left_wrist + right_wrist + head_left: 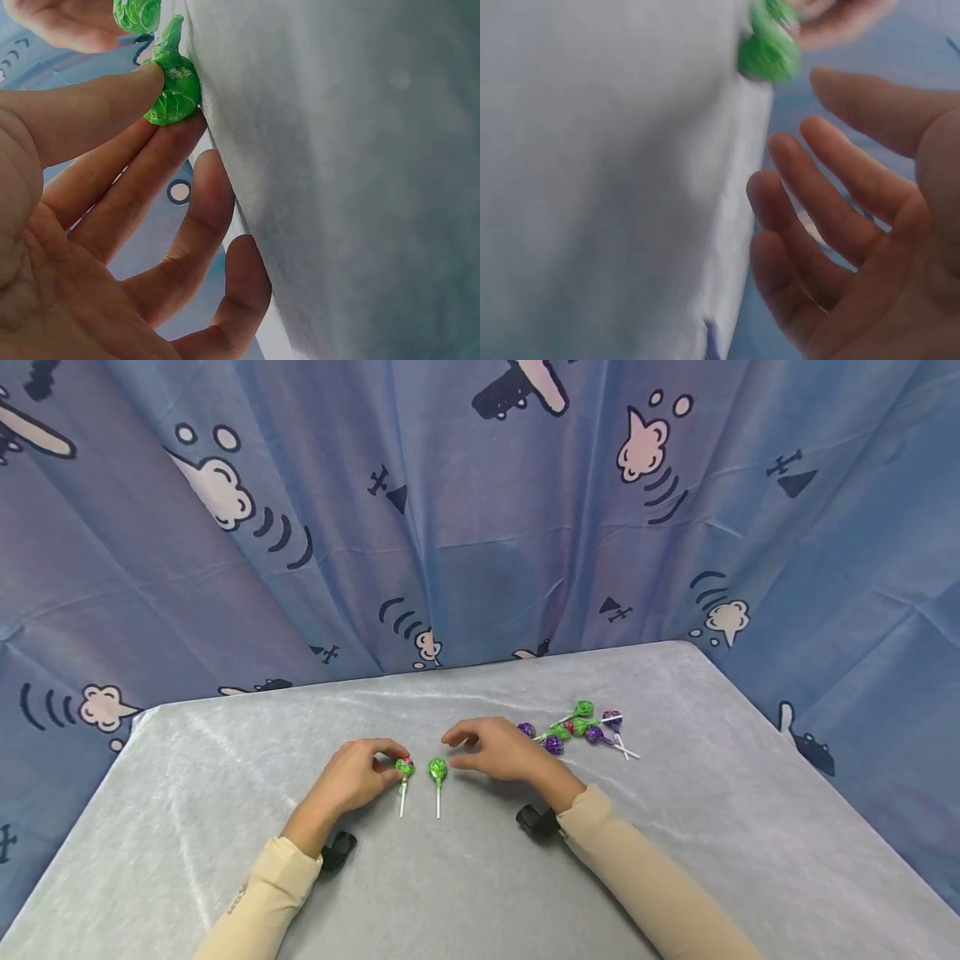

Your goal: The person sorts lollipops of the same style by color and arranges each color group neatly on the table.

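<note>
At the middle of the table in the head view, my left hand (pixel 357 777) pinches the head of a green-wrapped lollipop (pixel 405 767) between thumb and fingers. Its white stick lies toward me. The left wrist view shows the thumb pressed on the green wrapper (pixel 176 94). Just to the right lies a second green lollipop (pixel 437 769), parallel to the first. Beside that one, my right hand (pixel 498 750) hovers with fingers spread and relaxed, holding nothing. In the right wrist view a gap separates its fingertips from the green lollipop (pixel 769 52).
A loose pile of several lollipops, with green wrappers (pixel 584 709) and purple wrappers (pixel 552 744), lies behind and right of my right hand. The grey cloth-covered table (pixel 465 885) ends at a patterned blue curtain (pixel 495 585) at the back and right.
</note>
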{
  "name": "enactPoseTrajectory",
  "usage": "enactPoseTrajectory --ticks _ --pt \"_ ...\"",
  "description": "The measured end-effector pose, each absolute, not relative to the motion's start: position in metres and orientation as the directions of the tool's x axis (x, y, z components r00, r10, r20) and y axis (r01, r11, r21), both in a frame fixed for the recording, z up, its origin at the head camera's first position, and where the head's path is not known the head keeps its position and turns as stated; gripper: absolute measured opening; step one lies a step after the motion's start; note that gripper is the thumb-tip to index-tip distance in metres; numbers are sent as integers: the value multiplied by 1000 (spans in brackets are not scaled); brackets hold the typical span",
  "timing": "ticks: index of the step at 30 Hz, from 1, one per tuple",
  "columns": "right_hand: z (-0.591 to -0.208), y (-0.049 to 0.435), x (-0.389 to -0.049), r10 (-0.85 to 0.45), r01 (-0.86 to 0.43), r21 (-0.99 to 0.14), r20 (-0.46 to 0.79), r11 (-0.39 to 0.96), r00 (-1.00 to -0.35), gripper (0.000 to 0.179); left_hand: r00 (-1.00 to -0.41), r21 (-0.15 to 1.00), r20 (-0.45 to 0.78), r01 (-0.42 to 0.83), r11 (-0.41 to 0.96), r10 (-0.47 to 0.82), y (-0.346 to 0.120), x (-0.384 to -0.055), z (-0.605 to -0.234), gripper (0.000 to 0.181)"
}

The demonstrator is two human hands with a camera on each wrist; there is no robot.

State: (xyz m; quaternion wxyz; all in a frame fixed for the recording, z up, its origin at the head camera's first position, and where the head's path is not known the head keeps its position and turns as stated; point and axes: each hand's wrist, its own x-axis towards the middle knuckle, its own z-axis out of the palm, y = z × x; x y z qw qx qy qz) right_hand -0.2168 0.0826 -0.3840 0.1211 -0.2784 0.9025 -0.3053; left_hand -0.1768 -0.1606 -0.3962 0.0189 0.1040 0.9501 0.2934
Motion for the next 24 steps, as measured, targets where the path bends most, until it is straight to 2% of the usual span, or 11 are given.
enactPoseTrajectory --ticks 8,15,24 --pt "-360 136 -238 -491 -390 -632 16 670 -871 38 -979 568 19 176 804 201 -159 -176 -396 22" --pt "-352 188 -249 -370 -275 -632 -19 724 -929 40 -981 574 9 165 802 196 -159 -176 -397 22" --pt "-355 232 -258 -253 -179 -581 -49 794 -966 43 -979 572 24 178 801 200 -161 -177 -397 22"
